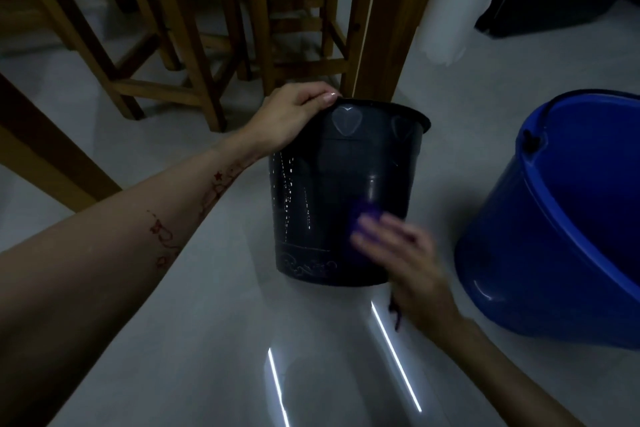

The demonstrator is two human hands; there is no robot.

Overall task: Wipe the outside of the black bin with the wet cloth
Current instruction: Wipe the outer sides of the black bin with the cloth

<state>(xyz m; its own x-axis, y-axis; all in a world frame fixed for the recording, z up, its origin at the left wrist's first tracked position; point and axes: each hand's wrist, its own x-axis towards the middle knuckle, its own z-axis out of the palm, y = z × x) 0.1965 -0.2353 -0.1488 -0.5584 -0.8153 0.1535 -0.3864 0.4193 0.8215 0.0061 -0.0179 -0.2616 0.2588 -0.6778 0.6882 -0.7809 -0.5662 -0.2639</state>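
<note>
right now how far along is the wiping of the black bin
Mid-job. The left hand steadies the black plastic bin by its rim while the right hand, blurred, presses a purple cloth low on the near wall. White drips to the left remain; the far side is hidden.

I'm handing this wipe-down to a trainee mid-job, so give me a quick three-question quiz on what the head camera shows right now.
1. True or false: the left hand grips the rim of the black bin.
2. Where does the right hand press the purple cloth? A) inside the bin B) on the lower outside wall C) on the floor
3. Fill in: the blue bucket stands to the bin's ____ in the view.

Key: 1 true; 2 B; 3 right. The right hand is motion-blurred, so its exact grip on the cloth is unclear.
</note>
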